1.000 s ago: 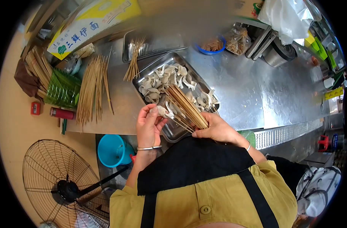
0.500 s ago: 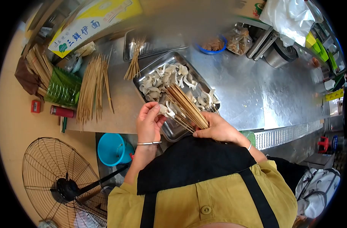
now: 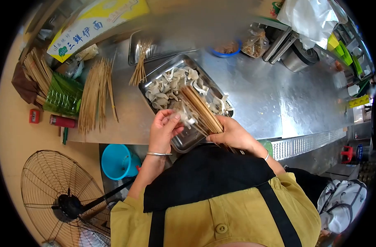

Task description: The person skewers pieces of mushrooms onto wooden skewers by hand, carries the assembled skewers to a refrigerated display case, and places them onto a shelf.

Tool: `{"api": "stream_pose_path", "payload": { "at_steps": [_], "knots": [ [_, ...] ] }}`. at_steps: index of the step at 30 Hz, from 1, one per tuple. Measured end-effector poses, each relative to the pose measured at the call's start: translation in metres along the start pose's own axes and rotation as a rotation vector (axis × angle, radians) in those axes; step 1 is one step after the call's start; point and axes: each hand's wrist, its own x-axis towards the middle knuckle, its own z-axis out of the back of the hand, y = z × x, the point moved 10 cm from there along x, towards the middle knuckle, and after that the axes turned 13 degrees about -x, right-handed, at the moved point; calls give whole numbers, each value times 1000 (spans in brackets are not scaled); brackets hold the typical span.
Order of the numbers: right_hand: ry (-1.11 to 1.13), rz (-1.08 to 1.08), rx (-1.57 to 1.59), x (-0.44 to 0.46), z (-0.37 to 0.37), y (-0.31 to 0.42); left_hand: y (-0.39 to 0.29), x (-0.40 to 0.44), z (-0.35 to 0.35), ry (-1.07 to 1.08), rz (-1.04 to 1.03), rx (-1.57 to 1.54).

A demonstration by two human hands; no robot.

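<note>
My right hand (image 3: pixel 233 133) is closed around a thick bundle of wooden skewers (image 3: pixel 202 109), which points up and left over a metal tray (image 3: pixel 185 144). Pale grey mushroom pieces (image 3: pixel 167 88) lie in that tray. Between the thumb and fingers of my left hand (image 3: pixel 164 127) is a whitish mushroom piece (image 3: pixel 185 117), beside the lower left of the bundle. Thin skewers run from near this piece toward my right hand. The exact contact between piece and skewer tips is blurred.
More skewers (image 3: pixel 96 94) lie on the counter at left, and a small bunch (image 3: pixel 141 61) leans on a second tray (image 3: pixel 132 51). A blue-rimmed bowl (image 3: pixel 227 50) stands beyond. Below the counter are a turquoise bucket (image 3: pixel 118 161) and a wire fan (image 3: pixel 56 193).
The view has shifted slightly. My left hand has moved closer to the skewer bundle with the mushroom piece, while my right hand keeps its hold on the bundle.
</note>
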Motion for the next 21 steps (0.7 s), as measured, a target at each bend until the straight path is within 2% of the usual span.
{"api": "stream_pose_path", "payload": {
  "at_steps": [2, 4, 6, 8, 9, 11, 12, 14, 15, 17, 18, 20, 21],
  "knots": [
    [35, -67, 113, -5, 4, -4, 3, 7, 8, -15, 24, 18],
    [80, -145, 229, -14, 2, -9, 0, 25, 45, -119, -136, 96],
    [74, -110, 399, -16, 5, -1, 41, 60, 89, -169, -90, 118],
    [89, -87, 354, -16, 5, -1, 51, 74, 70, 17, -285, 1151],
    [80, -100, 364, -17, 6, -3, 55, 77, 65, 22, -287, 1144],
    [66, -118, 370, -17, 6, -6, 82, 84, 60, 25, -77, 1383],
    [77, -112, 374, -17, 5, -6, 89, 83, 59, 25, -77, 1379],
    [86, -101, 374, -14, 2, -5, 85, 81, 57, -61, -271, 1423],
    [91, -101, 332, -13, 1, -4, 87, 83, 56, -61, -273, 1422],
    [103, -99, 282, -11, -3, -7, 97, 90, 69, -83, -124, 1176],
    [104, -97, 281, -9, -5, -7, 106, 96, 76, -86, -126, 1176],
    [63, -85, 251, -7, -3, -7, 113, 104, 77, -42, -336, 949],
    [66, -83, 248, -6, -3, -5, 103, 97, 68, -46, -338, 947]
  ]
}}
